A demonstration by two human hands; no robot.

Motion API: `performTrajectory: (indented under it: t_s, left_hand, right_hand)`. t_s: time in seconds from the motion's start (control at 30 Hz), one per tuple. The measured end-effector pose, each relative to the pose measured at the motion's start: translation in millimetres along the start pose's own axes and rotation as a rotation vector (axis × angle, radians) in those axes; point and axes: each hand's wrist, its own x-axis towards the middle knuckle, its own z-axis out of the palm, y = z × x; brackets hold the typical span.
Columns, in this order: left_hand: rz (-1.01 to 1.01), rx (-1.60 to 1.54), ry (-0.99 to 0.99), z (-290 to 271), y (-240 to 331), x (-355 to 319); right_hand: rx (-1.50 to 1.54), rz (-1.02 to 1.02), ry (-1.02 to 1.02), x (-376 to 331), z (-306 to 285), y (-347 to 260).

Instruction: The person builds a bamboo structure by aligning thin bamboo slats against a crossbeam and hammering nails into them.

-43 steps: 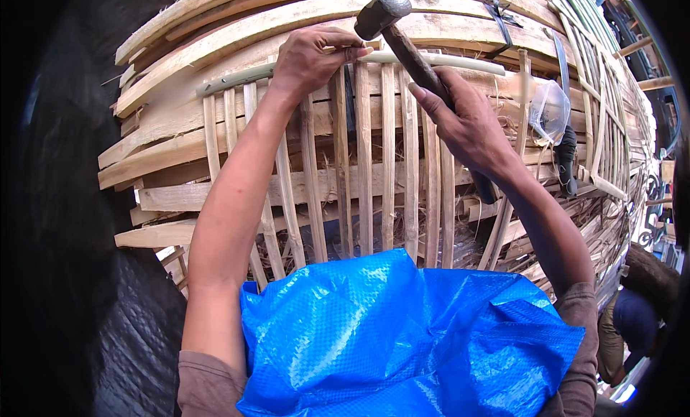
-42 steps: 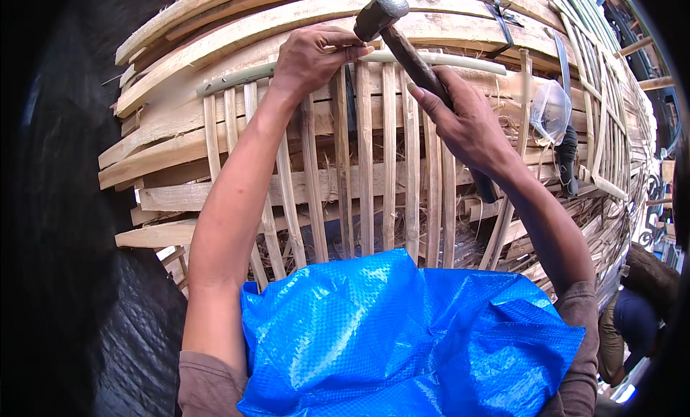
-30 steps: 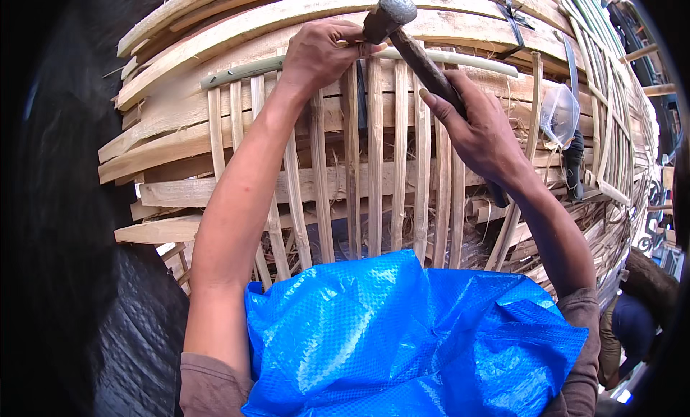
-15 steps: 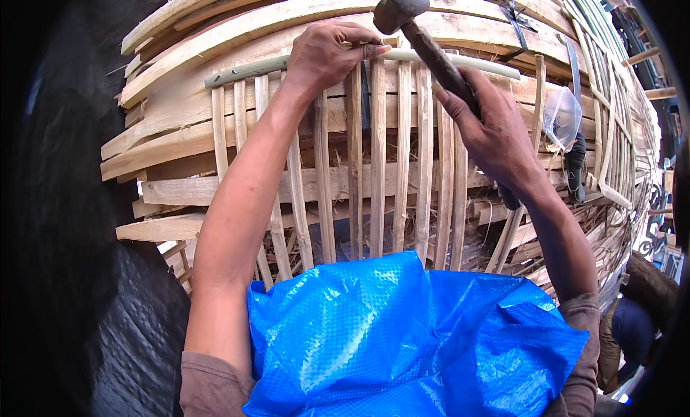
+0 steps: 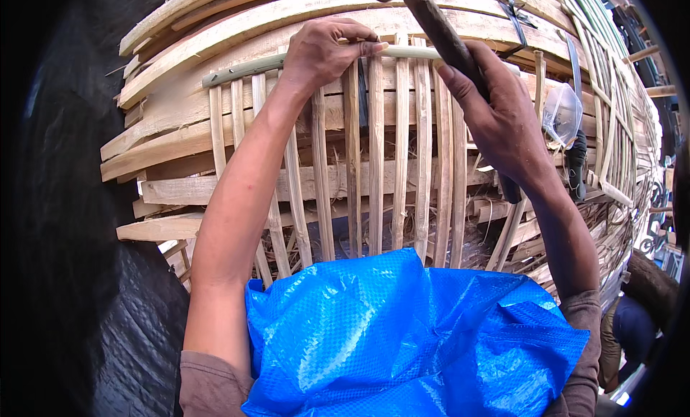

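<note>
Left hand (image 5: 323, 54) pinches the green bamboo strip (image 5: 244, 66) against the upright slats (image 5: 376, 151), steadying it. Right hand (image 5: 496, 115) grips the hammer handle (image 5: 445, 29), raised above that spot; head out of frame.

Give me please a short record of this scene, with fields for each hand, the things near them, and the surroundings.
Left hand: left hand pinches the thin green-grey bamboo strip that lies across the top of the slats.
Right hand: right hand grips the dark handle of a hammer, raised; its head is mostly cut off by the top edge.
Work piece: upright bamboo slats standing side by side, with gaps between them.
Foreground: blue plastic sheet between the forearms.
Behind: stacked wooden planks.
Left side: black plastic sheet.
</note>
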Motion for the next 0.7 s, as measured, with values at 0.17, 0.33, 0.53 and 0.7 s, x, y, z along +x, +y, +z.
performTrajectory:
  t_s: [0.17,0.33,0.53,0.7]
  left_hand:
    - [0.016,-0.018,0.038,3.0,-4.0,1.0]
    - [0.038,-0.009,0.067,5.1,-11.6,1.0]
    - [-0.029,-0.024,-0.017,1.5,-3.7,0.5]
    - [-0.042,-0.228,-0.158,-14.9,-1.8,2.7]
  right_hand:
    - [0.027,0.078,-0.063,-7.4,12.2,11.4]
    - [-0.011,0.14,-0.085,-3.2,8.5,3.5]
    - [-0.019,0.134,-0.097,-6.6,11.4,7.3]
    - [-0.016,0.195,-0.13,-2.1,9.9,3.9]
